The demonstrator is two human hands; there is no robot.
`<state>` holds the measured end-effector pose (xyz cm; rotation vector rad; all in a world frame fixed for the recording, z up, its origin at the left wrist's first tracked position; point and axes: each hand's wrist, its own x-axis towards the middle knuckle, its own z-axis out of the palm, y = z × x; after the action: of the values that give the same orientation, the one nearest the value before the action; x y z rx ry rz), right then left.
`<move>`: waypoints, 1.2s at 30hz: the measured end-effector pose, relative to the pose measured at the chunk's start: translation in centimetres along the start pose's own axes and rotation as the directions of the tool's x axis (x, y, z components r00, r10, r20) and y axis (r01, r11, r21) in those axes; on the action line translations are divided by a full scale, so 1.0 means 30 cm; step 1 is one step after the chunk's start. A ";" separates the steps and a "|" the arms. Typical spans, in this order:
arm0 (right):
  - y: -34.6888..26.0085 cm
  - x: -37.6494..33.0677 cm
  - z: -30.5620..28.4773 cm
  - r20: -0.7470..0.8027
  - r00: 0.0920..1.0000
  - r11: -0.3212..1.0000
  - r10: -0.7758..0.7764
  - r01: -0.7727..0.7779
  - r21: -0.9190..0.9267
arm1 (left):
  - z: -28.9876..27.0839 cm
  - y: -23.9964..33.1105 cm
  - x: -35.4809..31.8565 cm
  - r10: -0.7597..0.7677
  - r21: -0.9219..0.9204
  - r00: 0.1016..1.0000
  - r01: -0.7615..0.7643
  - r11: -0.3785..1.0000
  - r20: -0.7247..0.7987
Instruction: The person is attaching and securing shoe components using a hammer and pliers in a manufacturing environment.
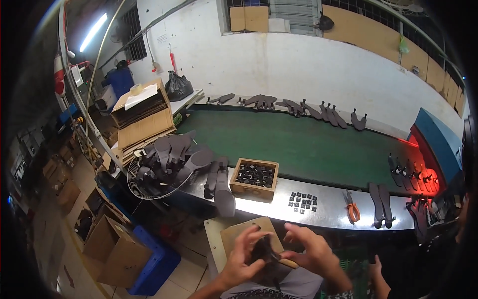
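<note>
My left hand point(242, 259) and my right hand point(311, 251) meet low in the middle of the view, both gripping a dark shoe sole piece point(263, 251) between them. Beneath them lies a brown cardboard sheet point(233, 234) on a small work surface. On the metal ledge beyond my hands stands a small wooden box point(255, 178) of black parts, with several small black pieces point(302, 201) laid out to its right.
A green conveyor belt point(303, 144) runs across, with dark soles along its far edge point(298, 107). A wire basket point(164, 169) of soles sits left. Orange pliers point(352, 207) and two soles point(381, 204) lie right. Cardboard boxes point(112, 244) stand on the floor. Another person's hand point(376, 271) shows lower right.
</note>
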<state>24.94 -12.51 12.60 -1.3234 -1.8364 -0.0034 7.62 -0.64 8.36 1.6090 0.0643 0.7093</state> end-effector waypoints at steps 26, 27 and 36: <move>0.142 -0.714 0.215 -0.497 0.282 0.570 0.821 -0.349 0.744 | -0.245 -0.437 0.422 0.178 0.833 0.964 0.070 0.548 -0.198; 0.146 -0.712 0.205 -0.471 0.278 0.536 0.837 -0.244 0.808 | -0.281 -0.488 0.516 0.252 0.890 0.953 0.037 0.455 -0.168; 0.078 -0.709 0.274 -0.463 0.323 0.562 0.825 -0.387 0.731 | -0.437 -0.795 0.874 0.030 0.946 0.998 0.043 0.321 -0.055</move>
<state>23.30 -24.27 -7.00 -1.2703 -0.3832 0.2719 31.02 26.77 -3.00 2.7487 0.6667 0.7517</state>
